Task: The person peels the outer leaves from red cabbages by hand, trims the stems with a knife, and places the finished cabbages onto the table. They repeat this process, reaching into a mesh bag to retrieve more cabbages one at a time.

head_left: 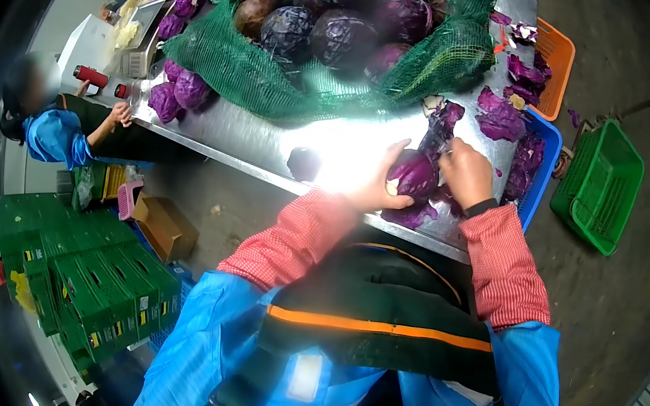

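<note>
On the metal table's near edge my left hand (378, 184) grips a red cabbage (413, 176), thumb and fingers around its left side. My right hand (466, 172) is closed at the cabbage's upper right, fingers curled; I cannot tell what is in them. Loose purple leaves (442, 128) lie just beyond the cabbage, and more peeled leaves (411, 215) are under it on the near side. A green mesh sack (234, 80) lies open farther up the table, full of dark unpeeled red cabbages (343, 39).
Peeled cabbages (191, 89) are piled along the table's left side. A blue crate (551, 165) and an orange crate (559, 78) with leaves stand at the right edge. On the floor is a green crate (596, 186). A co-worker (58, 131) stands at left near stacked green crates (102, 287).
</note>
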The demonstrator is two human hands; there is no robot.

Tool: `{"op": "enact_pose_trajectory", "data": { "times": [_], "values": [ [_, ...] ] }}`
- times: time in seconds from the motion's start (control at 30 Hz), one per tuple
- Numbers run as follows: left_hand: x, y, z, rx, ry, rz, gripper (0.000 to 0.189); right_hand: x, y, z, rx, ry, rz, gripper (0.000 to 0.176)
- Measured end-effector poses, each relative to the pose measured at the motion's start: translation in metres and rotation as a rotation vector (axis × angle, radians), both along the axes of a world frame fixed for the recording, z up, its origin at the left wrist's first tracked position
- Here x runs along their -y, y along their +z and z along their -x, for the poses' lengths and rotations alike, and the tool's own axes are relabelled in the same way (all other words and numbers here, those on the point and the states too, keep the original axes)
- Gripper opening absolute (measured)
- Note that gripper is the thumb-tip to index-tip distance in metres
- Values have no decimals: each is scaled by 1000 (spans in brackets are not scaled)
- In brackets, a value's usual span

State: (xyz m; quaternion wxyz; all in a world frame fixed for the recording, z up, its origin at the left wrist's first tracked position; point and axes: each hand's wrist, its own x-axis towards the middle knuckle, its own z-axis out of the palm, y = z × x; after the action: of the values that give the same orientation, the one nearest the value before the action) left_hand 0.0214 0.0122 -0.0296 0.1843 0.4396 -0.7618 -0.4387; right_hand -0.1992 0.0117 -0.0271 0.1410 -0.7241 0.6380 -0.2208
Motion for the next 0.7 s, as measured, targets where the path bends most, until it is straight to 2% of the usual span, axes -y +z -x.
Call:
{"op": "enact_pose_trajectory", "data": {
  "times": [0.07, 0.13, 0.17, 0.2, 0.23, 0.27, 0.33, 0.37, 0.47, 0.5, 0.57, 0.67, 0.7],
  "values": [
    [-1, 2, -6, 30, 31, -33, 94, 6, -54, 24, -70, -156, -92, 14],
    [4, 1, -13, 59, -13, 87, 91, 0, -56, 28, -39, -270, -167, 25],
    [5, -1, -15, 73, -32, 144, 89, -3, -59, 27, 93, -254, -144, 29],
    [3, -7, -16, 28, -7, 121, 87, -8, -36, 17, 223, -240, -132, 34],
    [2, -14, -15, -16, 12, 99, 84, -11, 29, -2, 505, -228, -382, 40],
    [1, -17, -13, -59, 30, 78, 81, -12, 37, -11, 497, -159, -377, 39],
    [5, -10, -8, -54, 5, 108, 75, -6, 25, -19, 268, 42, -163, 32],
    [7, -5, -5, -49, -9, 124, 72, -5, 23, -18, 187, 51, -172, 23],
    [8, 6, 6, -37, 27, 15, 71, 2, 27, -12, 4, 188, -47, 19],
    [7, 14, 10, -6, 25, 53, 70, 5, 25, -11, -74, 199, -80, 16],
    [6, 28, 18, 53, 18, 133, 69, 11, 22, -5, -26, 203, -98, 16],
    [10, 15, 11, 201, -3, 175, 94, 12, 13, 1, 19, 135, -88, 16],
    [11, 9, 8, 158, -3, 187, 85, 13, 6, 3, 19, 90, -81, 16]
  ]
}}
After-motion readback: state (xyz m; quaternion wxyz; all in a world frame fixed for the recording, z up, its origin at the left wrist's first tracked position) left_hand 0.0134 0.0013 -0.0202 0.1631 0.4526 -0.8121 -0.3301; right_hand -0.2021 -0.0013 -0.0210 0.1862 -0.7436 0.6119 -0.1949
